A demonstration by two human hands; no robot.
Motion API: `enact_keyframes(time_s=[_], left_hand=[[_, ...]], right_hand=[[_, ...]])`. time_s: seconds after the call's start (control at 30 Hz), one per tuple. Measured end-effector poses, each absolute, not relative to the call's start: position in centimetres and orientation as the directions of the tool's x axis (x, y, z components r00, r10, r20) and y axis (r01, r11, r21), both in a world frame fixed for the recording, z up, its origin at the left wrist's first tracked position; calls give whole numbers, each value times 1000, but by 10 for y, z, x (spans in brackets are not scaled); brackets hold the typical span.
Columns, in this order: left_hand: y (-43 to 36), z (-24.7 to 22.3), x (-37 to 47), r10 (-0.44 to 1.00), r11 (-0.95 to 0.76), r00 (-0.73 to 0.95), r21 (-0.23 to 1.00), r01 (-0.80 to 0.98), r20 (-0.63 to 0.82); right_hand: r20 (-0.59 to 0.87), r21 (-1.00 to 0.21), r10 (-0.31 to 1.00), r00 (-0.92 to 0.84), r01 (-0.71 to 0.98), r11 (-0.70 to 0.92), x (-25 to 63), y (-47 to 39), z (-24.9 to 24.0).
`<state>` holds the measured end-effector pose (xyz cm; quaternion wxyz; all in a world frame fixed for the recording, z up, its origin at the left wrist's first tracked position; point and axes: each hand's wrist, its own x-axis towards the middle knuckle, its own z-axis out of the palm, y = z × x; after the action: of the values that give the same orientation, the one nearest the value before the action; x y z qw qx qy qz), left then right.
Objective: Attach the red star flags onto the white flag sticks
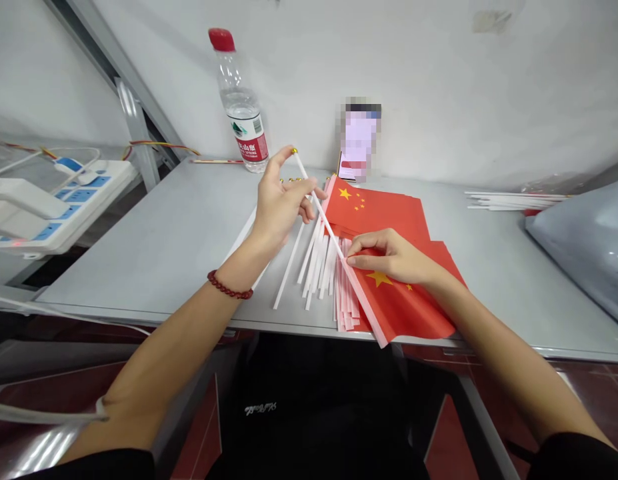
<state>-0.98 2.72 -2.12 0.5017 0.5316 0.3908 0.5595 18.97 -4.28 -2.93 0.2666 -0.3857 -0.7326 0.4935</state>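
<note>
A white flagpole stick [327, 224] with a gold tip slants down between my hands. My left hand [283, 203] grips its upper part, the index fingertip against the gold tip. My right hand [386, 257] pinches a red flag [419, 310] with yellow stars by the top of its white sleeve, where the stick's lower end meets it. How far the stick reaches inside the sleeve I cannot tell. Beneath lie stacked red flags [389, 210], several more white sleeve edges [346, 303] and loose white sticks [316, 260].
A water bottle [243, 113] with a red cap stands at the back by the wall. Right of it leans a phone [359, 143]. More white sticks [513, 200] and a grey plastic bag [583, 233] are at the right. A power strip [89, 200] with plugs is at the left.
</note>
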Motion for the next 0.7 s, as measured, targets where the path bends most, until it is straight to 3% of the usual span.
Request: enact_keyframes(time_s=[0.2,0.4,0.7], left_hand=[[24,-23,-5,974,-163,152,985,-51,169],[15,-22,-3,887,-188,448,973,130,112],[9,-27,0,790,-248,601,960,129,123]], right_hand=[[4,-936,866,-499,302,179,189,-42,-31],[59,-921,953,-298,353,167,190,-41,-30],[82,-956,990,-114,271,110,190,-38,-32]])
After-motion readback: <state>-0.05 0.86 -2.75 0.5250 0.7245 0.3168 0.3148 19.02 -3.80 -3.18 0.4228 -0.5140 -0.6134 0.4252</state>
